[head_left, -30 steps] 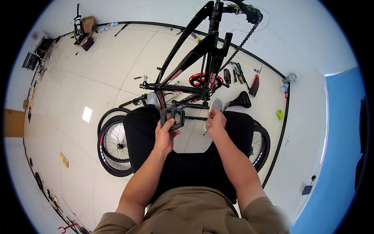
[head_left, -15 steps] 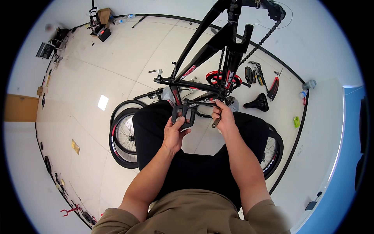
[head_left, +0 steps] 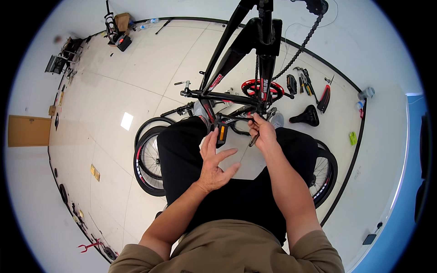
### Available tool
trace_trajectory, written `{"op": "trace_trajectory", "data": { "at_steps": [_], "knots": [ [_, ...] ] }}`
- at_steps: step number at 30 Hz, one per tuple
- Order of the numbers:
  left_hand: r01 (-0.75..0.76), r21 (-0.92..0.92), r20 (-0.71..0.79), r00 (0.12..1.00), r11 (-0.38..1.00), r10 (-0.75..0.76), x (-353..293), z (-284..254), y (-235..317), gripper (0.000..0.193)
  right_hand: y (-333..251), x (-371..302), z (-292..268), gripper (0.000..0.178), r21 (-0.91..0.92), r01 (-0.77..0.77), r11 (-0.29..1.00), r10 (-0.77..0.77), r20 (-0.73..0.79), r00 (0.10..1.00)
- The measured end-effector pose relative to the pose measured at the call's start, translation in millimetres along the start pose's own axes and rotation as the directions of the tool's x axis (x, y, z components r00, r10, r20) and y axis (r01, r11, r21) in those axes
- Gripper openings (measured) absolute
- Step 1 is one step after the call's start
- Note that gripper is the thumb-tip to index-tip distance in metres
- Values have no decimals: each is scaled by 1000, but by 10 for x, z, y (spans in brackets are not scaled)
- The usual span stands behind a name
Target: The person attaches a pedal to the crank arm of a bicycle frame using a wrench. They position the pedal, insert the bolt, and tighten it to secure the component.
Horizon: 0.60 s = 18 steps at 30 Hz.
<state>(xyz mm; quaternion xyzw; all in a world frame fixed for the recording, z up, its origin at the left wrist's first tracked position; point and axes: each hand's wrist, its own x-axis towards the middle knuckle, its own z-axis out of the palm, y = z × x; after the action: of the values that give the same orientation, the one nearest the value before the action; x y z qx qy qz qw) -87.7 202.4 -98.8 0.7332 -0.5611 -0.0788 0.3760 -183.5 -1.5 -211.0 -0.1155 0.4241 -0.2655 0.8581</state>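
Observation:
A black bicycle frame (head_left: 231,60) stands in front of me, between my legs. A black pedal with an orange reflector (head_left: 221,135) hangs at the end of a dark crank arm (head_left: 234,119) on the near side of the frame. My left hand (head_left: 215,164) is open beside this pedal, fingers spread, fingertips close to its left edge; whether they touch it I cannot tell. My right hand (head_left: 265,133) is closed on a wrench (head_left: 254,139), whose handle end sticks out below the fingers; its other end is hidden at the crank arm. A red chainring (head_left: 250,86) sits beyond.
Wheels (head_left: 150,161) lie on both sides of my legs. To the right on the floor are a saddle (head_left: 305,116), a loose pedal (head_left: 291,84), pliers and other hand tools (head_left: 306,82), and a red-black mudguard (head_left: 324,98). A chain (head_left: 298,52) hangs from the frame.
My left hand has let go of the pedal and opened, drawing slightly toward me. The pedal has turned, showing its orange reflector. My right hand keeps the wrench in nearly the same place.

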Motion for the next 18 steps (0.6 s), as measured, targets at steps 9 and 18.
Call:
{"op": "trace_trajectory", "data": {
  "at_steps": [9, 18],
  "knots": [
    [410, -838, 536, 503, -359, -677, 16, 20, -337, 64, -1, 53, -80, 13, 24, -52, 998, 50, 60, 997],
    [217, -968, 91, 766, 123, -636, -141, -184, -425, 47, -8, 18, -19, 14, 74, -60, 995, 59, 19, 998]
  ]
}}
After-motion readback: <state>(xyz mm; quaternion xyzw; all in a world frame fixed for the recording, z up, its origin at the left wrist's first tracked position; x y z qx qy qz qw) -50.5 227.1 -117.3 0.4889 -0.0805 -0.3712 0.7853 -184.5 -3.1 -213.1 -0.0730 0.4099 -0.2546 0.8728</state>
